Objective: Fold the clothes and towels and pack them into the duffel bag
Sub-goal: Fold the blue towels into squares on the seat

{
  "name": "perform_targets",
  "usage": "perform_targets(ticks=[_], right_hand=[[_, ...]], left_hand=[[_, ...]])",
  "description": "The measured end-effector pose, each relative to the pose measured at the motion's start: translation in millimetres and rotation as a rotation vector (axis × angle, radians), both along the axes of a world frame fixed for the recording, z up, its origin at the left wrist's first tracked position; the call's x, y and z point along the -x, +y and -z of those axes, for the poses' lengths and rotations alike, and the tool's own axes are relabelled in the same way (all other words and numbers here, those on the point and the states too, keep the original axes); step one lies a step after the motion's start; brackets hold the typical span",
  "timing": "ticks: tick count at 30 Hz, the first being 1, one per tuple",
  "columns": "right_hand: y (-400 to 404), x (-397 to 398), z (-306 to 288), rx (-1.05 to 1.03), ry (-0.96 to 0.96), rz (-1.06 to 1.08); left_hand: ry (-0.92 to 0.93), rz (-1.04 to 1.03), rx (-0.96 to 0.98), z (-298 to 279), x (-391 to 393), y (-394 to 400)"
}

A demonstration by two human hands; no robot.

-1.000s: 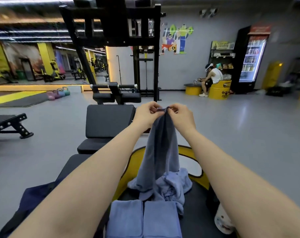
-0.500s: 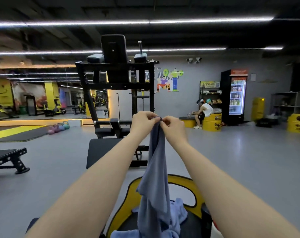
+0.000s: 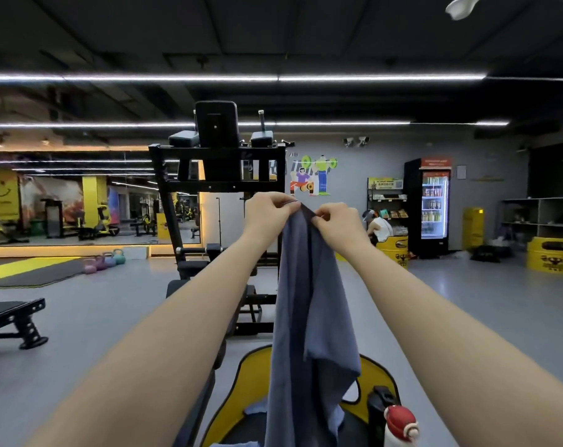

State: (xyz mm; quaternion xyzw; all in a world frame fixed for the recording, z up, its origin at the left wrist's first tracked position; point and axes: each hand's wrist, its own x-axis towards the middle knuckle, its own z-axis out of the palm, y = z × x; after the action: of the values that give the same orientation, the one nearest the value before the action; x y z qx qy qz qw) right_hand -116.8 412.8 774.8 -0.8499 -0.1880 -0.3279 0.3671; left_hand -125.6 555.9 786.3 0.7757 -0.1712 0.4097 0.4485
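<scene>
Towel (image 3: 309, 311), blue-grey, hangs in front of you above the yellow-rimmed seat (image 3: 251, 369). Your left hand (image 3: 267, 214) and right hand (image 3: 335, 221) pinch its top edge close together. Slide them apart to opposite corners, keeping it taut, before folding.

Commercial gym. Black steel weight machine with padded rests (image 3: 217, 150); black adjustable bench (image 3: 11, 317); pastel kettlebells (image 3: 104, 260) on grey floor; wall mirror (image 3: 80, 201); lit glass-door drinks fridge (image 3: 433, 206); weightlifter wall mural (image 3: 312, 175).
</scene>
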Motion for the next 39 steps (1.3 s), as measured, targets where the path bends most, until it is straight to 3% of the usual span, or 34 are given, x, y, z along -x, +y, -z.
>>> perform_targets(ticks=[16,25,39], right_hand=[[-47,12,1,0.050,0.022,0.197],[-69,15,9,-0.083,0.003,0.306],[-69,34,15,-0.125,-0.120,0.279]], left_hand=[[0.006,-0.071,0.107,-13,34,45],[0.048,-0.190,0.190,-7,38,67],[0.111,-0.290,0.134,18,49,82]])
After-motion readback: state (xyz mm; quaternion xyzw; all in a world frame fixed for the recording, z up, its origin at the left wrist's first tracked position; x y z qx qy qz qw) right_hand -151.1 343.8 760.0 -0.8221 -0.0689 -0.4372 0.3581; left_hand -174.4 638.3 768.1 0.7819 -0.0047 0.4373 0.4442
